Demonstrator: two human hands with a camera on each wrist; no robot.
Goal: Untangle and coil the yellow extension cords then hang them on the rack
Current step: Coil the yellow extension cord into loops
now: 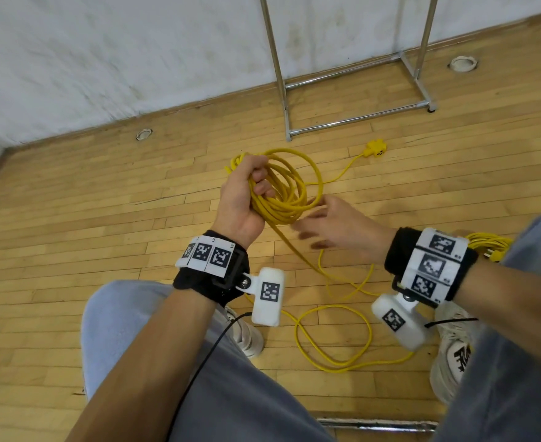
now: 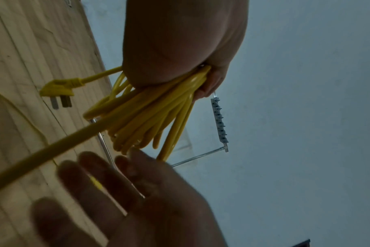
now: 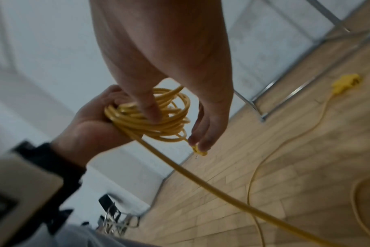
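Coiling the cord
Left hand (image 1: 242,199) grips the springy coil (image 1: 286,189); right hand (image 1: 336,226), at four o'clock, open; take the slack cord (image 1: 333,338).

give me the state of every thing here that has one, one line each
left hand: gripping the coil
coil: partly wound, several loops bunched in the fist
loose cord: uncoiled, looping across the floor
socket end: lying on the floor by the rack
right hand: open, fingers spread, holding nothing
second cord bundle: bunched on the floor, not hung
rack: standing, nothing seen hung on it
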